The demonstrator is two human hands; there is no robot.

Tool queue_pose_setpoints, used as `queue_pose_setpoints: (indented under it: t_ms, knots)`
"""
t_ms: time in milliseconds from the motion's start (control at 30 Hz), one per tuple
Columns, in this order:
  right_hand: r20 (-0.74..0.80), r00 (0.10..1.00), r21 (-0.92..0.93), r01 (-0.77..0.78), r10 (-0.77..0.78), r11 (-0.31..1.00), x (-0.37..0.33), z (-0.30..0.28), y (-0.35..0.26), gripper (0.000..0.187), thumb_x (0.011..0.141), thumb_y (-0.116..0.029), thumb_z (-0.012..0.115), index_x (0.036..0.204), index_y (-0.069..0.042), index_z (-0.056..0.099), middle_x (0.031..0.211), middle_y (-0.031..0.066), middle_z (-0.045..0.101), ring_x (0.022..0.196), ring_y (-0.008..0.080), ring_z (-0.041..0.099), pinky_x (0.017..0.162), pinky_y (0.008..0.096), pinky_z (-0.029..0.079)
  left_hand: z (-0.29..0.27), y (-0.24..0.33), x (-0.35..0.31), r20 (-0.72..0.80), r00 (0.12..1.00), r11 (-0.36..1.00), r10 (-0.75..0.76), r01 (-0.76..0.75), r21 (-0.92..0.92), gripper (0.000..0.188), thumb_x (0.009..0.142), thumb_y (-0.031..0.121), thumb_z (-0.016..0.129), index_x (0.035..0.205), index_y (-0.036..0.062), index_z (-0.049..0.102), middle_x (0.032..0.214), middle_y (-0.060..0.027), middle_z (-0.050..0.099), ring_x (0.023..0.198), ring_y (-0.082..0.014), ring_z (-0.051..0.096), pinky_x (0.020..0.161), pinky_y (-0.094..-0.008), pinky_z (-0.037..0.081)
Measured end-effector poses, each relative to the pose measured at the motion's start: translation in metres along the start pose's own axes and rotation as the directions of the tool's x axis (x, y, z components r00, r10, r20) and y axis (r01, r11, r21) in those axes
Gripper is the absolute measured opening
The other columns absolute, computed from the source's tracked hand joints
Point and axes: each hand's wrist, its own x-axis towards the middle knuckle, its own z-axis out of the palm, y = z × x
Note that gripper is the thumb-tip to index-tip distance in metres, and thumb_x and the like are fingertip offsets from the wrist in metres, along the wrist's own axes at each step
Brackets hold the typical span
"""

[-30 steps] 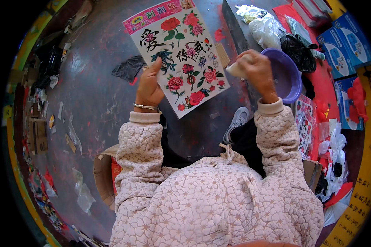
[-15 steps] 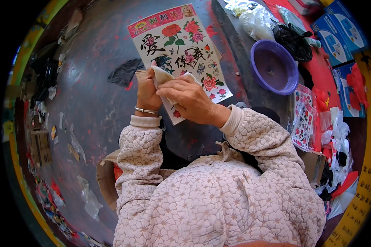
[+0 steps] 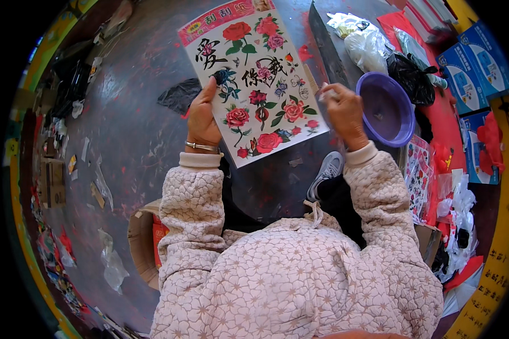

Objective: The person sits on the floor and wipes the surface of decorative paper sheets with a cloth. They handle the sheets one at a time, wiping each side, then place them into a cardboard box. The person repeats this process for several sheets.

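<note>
My left hand (image 3: 203,117) pinches the left edge of a white sheet of flower stickers (image 3: 249,124), thumb on top. Red roses, black characters and a pink header strip cover the sheet, which I hold tilted above the floor. Just off its right edge, my right hand (image 3: 345,113) is closed, with a small pale bit showing at its fingers. What that bit is cannot be made out. A purple basin (image 3: 408,133) stands right beside this hand.
White plastic bags (image 3: 363,48) and a black bag (image 3: 411,73) lie behind the basin. Blue boxes (image 3: 475,68) stand at the far right. More sticker sheets (image 3: 417,175) rest by the basin. An open cardboard box (image 3: 142,237) is at my left, with scraps on the floor (image 3: 119,113).
My hands were together over the sheet with a pale cloth between them. My right hand has moved right, off the sheet; the cloth no longer shows at my left hand, which grips the sheet's edge.
</note>
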Motion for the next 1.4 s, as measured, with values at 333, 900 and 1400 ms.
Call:
queue_pose_setpoints:
  t_ms: [333, 900, 1400]
  knots:
    - [-0.296, 0.887, 0.804, 0.031, 0.354, 0.594, 0.026, -0.043, -0.004, 0.010, 0.084, -0.005, 0.055, 0.087, -0.002, 0.063, 0.071, 0.0001, 0.059, 0.057, 0.0034, 0.050, 0.048, 0.0165, 0.037, -0.008, -0.001, 0.002, 0.079, 0.997, 0.999, 0.020, -0.017, -0.041, 0.038, 0.094, 0.024, 0.037, 0.122, -0.0013, 0.040, 0.119, -0.0177, 0.051, 0.106, -0.0305, 0.052, 0.092, -0.0453, 0.042]
    - [0.020, 0.874, 0.416, 0.434, -0.486, 0.799, -0.038, 0.016, -0.081, 0.013, 0.073, 0.001, 0.062, 0.085, -0.004, 0.060, 0.075, 0.0101, 0.061, 0.068, 0.0234, 0.059, 0.061, 0.0300, 0.046, -0.005, -0.013, 0.011, -0.051, 0.997, 0.996, 0.065, -0.061, 0.072, 0.038, 0.094, 0.025, 0.036, 0.123, 0.0005, 0.039, 0.119, -0.0170, 0.051, 0.108, -0.0312, 0.051, 0.093, -0.0468, 0.041]
    - [-0.077, 0.989, 0.175, -0.111, 0.126, 0.978, 0.005, -0.013, -0.009, 0.011, 0.076, -0.007, 0.058, 0.086, -0.005, 0.063, 0.070, 0.0135, 0.063, 0.061, 0.0186, 0.062, 0.056, 0.0305, 0.047, -0.005, -0.001, 0.000, 0.148, 0.989, 1.000, -0.008, 0.011, -0.020, 0.041, 0.094, 0.023, 0.037, 0.127, 0.0000, 0.034, 0.125, -0.0186, 0.046, 0.112, -0.0336, 0.048, 0.094, -0.0482, 0.039]
